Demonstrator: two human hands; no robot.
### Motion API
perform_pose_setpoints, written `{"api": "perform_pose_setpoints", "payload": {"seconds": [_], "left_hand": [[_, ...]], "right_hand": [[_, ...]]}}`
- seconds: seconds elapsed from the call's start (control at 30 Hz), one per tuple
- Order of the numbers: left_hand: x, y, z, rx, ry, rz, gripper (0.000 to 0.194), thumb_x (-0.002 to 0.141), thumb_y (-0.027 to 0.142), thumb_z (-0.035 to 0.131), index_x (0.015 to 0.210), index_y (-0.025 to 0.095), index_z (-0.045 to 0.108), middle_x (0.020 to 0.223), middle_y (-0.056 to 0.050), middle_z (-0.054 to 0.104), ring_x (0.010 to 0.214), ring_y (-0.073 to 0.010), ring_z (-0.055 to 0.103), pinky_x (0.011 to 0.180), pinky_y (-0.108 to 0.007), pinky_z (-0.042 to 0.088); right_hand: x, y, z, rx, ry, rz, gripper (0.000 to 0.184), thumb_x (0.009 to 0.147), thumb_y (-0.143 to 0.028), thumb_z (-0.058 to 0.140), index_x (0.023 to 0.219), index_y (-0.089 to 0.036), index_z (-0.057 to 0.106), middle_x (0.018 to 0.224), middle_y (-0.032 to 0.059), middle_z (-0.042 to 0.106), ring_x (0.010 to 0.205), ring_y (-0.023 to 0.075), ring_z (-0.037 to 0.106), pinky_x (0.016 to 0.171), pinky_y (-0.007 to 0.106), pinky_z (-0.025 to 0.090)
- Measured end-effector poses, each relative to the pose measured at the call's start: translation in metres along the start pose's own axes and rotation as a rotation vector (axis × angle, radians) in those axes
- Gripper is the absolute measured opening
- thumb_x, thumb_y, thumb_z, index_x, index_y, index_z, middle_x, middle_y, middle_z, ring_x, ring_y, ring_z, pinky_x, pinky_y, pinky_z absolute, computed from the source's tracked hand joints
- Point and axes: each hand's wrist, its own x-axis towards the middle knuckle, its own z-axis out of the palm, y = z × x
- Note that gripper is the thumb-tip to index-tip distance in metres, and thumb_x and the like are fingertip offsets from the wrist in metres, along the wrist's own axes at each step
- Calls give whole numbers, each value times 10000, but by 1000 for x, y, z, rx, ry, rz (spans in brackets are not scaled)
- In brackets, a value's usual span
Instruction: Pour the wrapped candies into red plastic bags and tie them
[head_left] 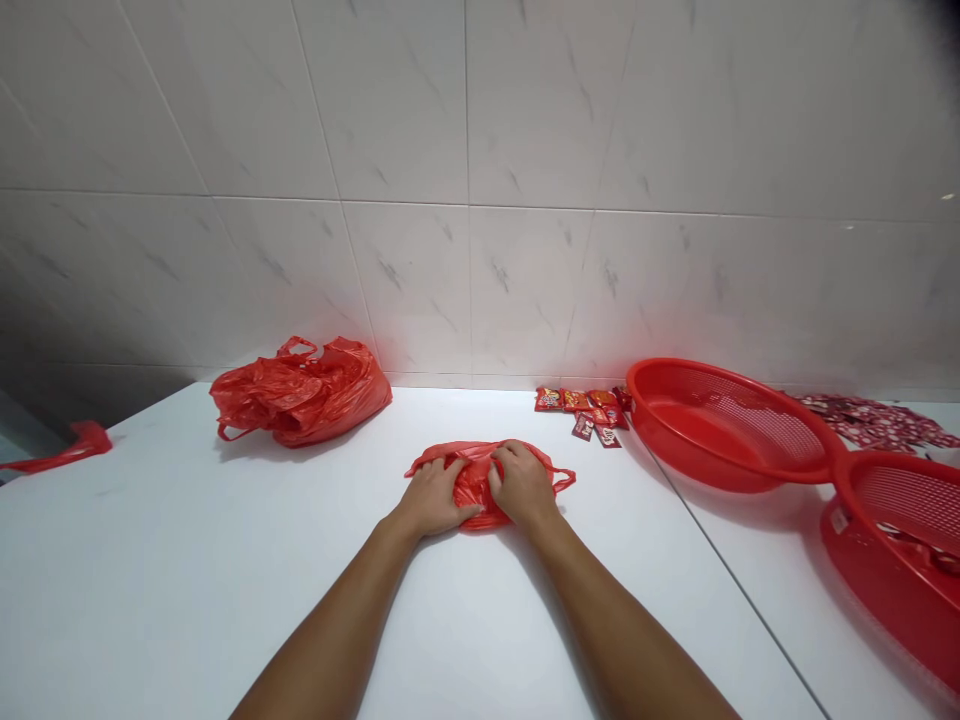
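Left of the far red basket, left hand and right hand, grip half-curled, hold unverifiable, apparently flatten the small red bag, the next move likely needing even pressure

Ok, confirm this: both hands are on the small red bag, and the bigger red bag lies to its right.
Not quite: in the head view, the bigger red bag lies to the left of the small red bag, not to its right. The left hand and right hand are indeed on the small one.
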Motion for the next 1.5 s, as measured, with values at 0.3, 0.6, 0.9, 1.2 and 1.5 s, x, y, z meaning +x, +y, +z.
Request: {"api": "perform_pose_setpoints", "payload": {"seconds": [0.3, 0.6, 0.9, 1.2, 1.5], "left_hand": [[-1, 0, 7, -137, 112, 198, 614, 715, 450, 840, 1261, 217, 686, 1655, -147, 308, 1409, -374, 502, 1168, -502, 457], [-8, 19, 17, -26, 11, 264, 838, 831, 577, 750, 1560, 235, 519, 1686, -155, 375, 1556, -405, 323, 1257, -602, 317], [-48, 93, 44, -11, -173, 341, 1007, 892, 720, 613, 1682, 178, 299, 1757, -184, 112, 1618, -436, 160, 1292, -642, 190], [-79, 107, 56, -130, -216, 382, 1047, 860, 762, 633, 1686, 221, 283, 1759, -155, 90, 1620, -448, 123, 1302, -651, 150], [-75, 106, 44, -113, -258, 329, 1086, 822, 756, 671, 1696, 284, 234, 1766, -115, 57, 1624, -439, 119, 1304, -652, 152]], "right_hand": [[5, 34, -4, -87, -191, 375, 818, 912, -658, 578, 1624, -298, 397, 1636, 181, 393, 1466, 400, 429, 1118, 585, 402], [-15, 40, -14, -261, -464, 329, 878, 972, -792, 357, 1705, -353, 157, 1750, 167, 200, 1588, 400, 243, 1235, 545, 179], [-117, 71, -64, -299, -378, 383, 813, 1013, -691, 398, 1701, -294, 225, 1696, 190, 333, 1557, 363, 338, 1206, 487, 295], [-167, 65, -77, -261, -287, 414, 752, 1006, -592, 467, 1681, -299, 310, 1656, 169, 418, 1548, 365, 371, 1175, 531, 392], [-246, 85, -122, 136, 491, 534, 373, 919, -648, 555, 935, -339, 763, 985, 91, 797, 943, 325, 748, 908, 477, 605]]}}
